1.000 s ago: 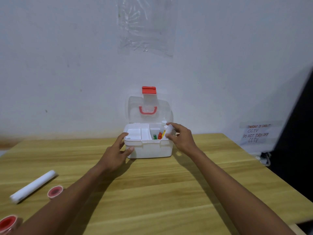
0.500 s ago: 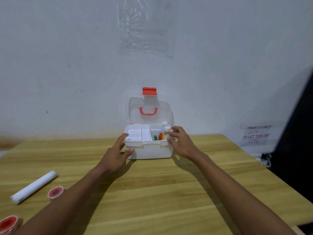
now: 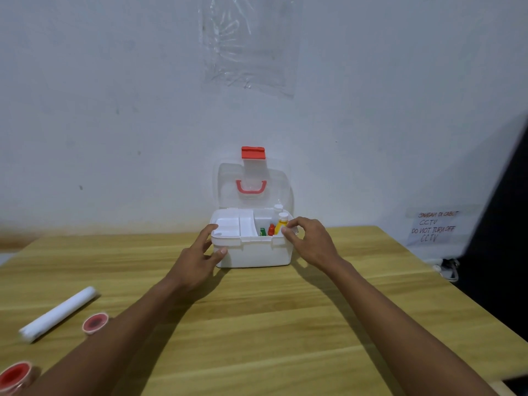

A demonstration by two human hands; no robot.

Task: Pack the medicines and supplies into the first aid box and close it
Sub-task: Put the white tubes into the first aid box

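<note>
The counter (image 3: 285, 310) carries the white first aid box (image 3: 254, 252) at twelve o'clock, its long axis running nine to three, lid (image 3: 254, 184) upright. My left hand (image 3: 197, 261) has a loose, spread grip braced against the box's nine o'clock corner, holding nothing. My right hand (image 3: 311, 241) has its grip half-curled and empty, fingertips touching the rim at three o'clock, just beside the upright yellow bottle (image 3: 281, 224).

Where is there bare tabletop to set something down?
Bare wood lies between the two forearms in front of the first aid box, and right of the right hand to the table edge. The near left is crowded: white roll, two red tape rolls.
</note>
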